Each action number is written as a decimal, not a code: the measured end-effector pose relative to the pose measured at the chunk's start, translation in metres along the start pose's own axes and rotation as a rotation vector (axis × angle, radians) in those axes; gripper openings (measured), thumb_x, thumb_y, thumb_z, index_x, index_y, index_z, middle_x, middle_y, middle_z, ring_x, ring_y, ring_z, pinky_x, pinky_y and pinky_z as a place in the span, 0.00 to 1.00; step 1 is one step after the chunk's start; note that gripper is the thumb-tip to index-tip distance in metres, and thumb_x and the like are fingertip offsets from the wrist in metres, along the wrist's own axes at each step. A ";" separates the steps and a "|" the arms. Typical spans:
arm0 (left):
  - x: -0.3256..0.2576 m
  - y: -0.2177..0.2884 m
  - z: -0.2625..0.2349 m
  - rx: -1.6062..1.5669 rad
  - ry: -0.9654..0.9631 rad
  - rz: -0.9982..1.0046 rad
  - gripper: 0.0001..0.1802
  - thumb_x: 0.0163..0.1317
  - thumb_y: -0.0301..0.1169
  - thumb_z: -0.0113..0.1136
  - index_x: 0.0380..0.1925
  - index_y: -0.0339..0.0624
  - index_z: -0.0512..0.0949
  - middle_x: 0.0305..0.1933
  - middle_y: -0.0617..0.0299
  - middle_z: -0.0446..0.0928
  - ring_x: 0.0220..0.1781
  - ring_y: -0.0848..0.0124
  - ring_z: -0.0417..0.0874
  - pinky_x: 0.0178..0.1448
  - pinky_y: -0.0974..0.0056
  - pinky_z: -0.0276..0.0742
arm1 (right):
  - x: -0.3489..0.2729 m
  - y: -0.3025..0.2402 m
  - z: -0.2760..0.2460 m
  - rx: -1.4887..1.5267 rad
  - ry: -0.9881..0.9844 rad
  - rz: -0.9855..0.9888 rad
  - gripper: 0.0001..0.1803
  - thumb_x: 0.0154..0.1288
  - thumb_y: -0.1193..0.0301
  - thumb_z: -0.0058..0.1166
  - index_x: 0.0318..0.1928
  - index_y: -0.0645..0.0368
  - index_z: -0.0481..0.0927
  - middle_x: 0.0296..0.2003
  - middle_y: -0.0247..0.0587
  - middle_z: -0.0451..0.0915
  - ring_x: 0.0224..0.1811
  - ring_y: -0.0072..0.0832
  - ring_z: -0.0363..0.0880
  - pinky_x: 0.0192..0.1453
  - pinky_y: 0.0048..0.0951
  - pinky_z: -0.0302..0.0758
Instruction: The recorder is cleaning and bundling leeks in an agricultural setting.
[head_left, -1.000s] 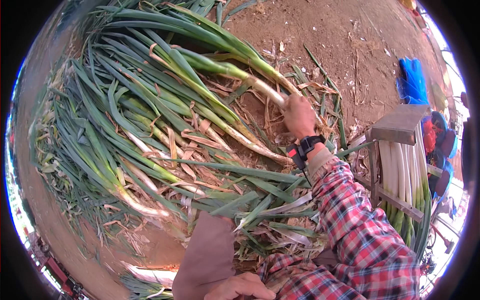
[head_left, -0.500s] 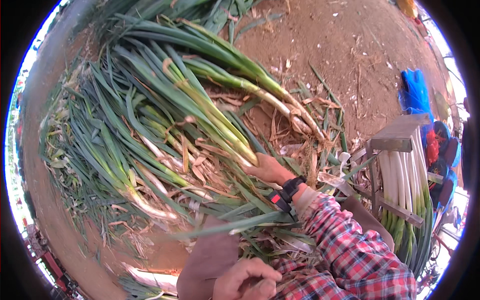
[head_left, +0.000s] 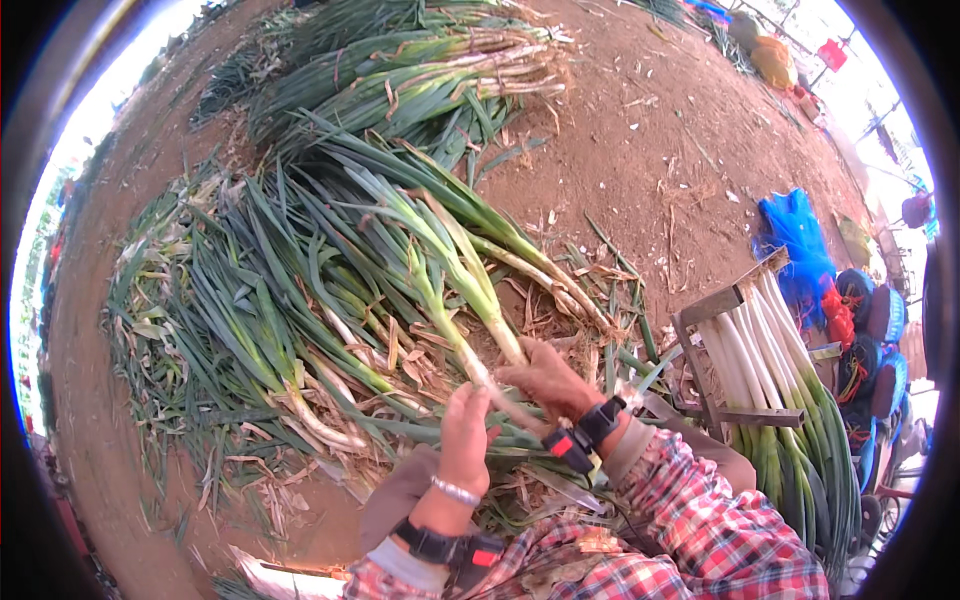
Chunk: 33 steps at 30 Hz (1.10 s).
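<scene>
A long leek (head_left: 470,290) with a white stalk and green leaves is lifted off the pile, held by both hands near its root end. My right hand (head_left: 550,378) grips the white stalk from the right; it wears a dark wrist device and a red plaid sleeve. My left hand (head_left: 466,435) closes on the same stalk just below, with a bracelet and a black wristband. Beneath them lies a big heap of leeks (head_left: 290,290) on the soil, leaves pointing up and left.
A wooden rack (head_left: 715,385) on the right holds a row of cleaned leeks (head_left: 775,400). A blue bag (head_left: 795,235) lies on the bare brown dirt (head_left: 660,130) behind it. Another leek pile (head_left: 420,70) lies at the top.
My right hand drew back from the far leeks toward me with one leek. My left hand rose from my lap and took hold of the same stalk.
</scene>
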<state>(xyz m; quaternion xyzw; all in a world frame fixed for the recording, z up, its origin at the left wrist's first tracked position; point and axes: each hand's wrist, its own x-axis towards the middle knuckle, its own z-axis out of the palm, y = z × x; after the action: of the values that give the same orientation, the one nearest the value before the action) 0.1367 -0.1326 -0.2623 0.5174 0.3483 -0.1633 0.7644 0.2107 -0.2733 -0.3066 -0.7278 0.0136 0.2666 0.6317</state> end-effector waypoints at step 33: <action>-0.123 0.141 -0.067 -0.518 -0.610 0.772 0.21 0.72 0.47 0.46 0.50 0.40 0.70 0.32 0.65 0.69 0.25 0.78 0.66 0.29 0.71 0.68 | -0.287 0.047 -0.061 -0.643 0.041 -0.193 0.10 0.62 0.68 0.52 0.32 0.63 0.76 0.29 0.45 0.77 0.29 0.37 0.76 0.33 0.36 0.71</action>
<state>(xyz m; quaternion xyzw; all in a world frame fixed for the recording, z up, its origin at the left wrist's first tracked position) 0.1122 -0.0276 -0.0958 0.3320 -0.0748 0.0773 0.9371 -0.0297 -0.4302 -0.2300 -0.8929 -0.1275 0.1815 0.3918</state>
